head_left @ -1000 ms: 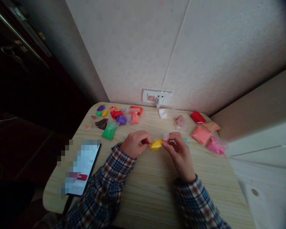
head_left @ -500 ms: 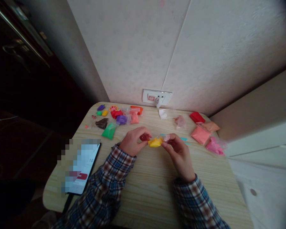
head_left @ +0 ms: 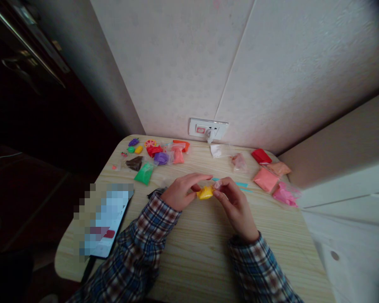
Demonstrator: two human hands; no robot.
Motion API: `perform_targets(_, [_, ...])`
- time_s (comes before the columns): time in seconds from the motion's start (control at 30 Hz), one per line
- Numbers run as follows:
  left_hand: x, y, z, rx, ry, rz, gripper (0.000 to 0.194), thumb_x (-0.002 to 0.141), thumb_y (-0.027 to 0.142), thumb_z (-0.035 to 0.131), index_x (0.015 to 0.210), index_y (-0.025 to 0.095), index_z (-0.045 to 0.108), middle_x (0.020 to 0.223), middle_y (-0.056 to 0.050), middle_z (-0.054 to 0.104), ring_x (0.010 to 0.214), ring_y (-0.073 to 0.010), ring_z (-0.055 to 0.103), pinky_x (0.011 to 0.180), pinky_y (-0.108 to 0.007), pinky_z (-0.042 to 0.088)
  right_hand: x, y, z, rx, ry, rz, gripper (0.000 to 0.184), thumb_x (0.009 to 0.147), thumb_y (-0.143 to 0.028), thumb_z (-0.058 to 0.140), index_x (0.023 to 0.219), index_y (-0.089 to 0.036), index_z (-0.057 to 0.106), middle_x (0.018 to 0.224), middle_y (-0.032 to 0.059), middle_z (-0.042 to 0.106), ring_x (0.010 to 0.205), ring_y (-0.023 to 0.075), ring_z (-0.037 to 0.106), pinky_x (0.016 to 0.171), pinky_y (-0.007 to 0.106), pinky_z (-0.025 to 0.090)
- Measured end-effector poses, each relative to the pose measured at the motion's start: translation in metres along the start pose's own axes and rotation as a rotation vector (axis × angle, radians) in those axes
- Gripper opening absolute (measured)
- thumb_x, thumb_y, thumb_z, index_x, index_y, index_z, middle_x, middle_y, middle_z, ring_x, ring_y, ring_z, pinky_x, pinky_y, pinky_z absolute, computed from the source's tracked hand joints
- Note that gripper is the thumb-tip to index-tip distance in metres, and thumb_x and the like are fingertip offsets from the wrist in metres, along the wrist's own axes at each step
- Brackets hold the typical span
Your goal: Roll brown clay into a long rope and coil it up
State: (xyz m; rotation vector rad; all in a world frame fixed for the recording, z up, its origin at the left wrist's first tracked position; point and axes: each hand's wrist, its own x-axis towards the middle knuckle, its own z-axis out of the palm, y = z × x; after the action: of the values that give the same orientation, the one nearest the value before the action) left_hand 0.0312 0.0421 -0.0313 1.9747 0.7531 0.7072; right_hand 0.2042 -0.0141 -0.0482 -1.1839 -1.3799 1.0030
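Note:
Above the middle of the table, a small clear bag of yellow modelling clay (head_left: 205, 193) is between my two hands. My right hand (head_left: 238, 206) pinches the bag's crumpled clear end between thumb and fingers. At the bag's left end, my left hand (head_left: 183, 191) has its thumb and curled fingers against the yellow part, while its index finger reaches over the top of the bag. The fingers partly cover the clear plastic. Behind my right hand lie thin light-blue strips (head_left: 241, 184), partly hidden.
Bagged clay in green (head_left: 144, 173), brown (head_left: 134, 163) and purple (head_left: 161, 158) lies back left, near small fruit-shaped pieces (head_left: 133, 142). Pink (head_left: 286, 194), coral (head_left: 265, 179) and red (head_left: 261, 156) packets lie right. A phone (head_left: 109, 227) is at left; a wall socket (head_left: 208, 128) is behind.
My left hand has shifted slightly, and its index finger now stretches over the bag's top. The yellow bag has dropped a little toward me. My right hand keeps its pinch.

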Motion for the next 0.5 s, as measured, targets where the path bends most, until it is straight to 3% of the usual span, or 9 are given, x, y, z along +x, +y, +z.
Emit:
perform_targets(0.27, [0.0007,-0.0026,0.0080,0.040,-0.039,-0.035,0.058,0.067,0.000,0.049,0.121,0.019,0.050,0.124,-0.007,0.057,0.104,-0.0184,0.058,0.082,-0.029,0.051,0.0012,0.0040,-0.0009,-0.246,-0.015,-0.058,0.003,0.087,-0.022,0.049,0.090,-0.022,0.051,0.086,0.0024,0.052,0.082,0.0172,0.052,0.073,0.032,0.045])
perform_targets(0.5, [0.0012,0.0004,0.0068,0.025,-0.021,-0.014,0.053,0.066,-0.001,0.049,0.115,0.018,0.052,0.116,-0.006,0.059,0.092,-0.0148,0.060,0.074,-0.024,0.052,0.0011,-0.0034,0.0015,-0.329,0.003,-0.153,0.007,0.088,-0.020,0.048,0.087,-0.022,0.055,0.084,0.0023,0.055,0.081,0.0173,0.052,0.072,0.031,0.044])
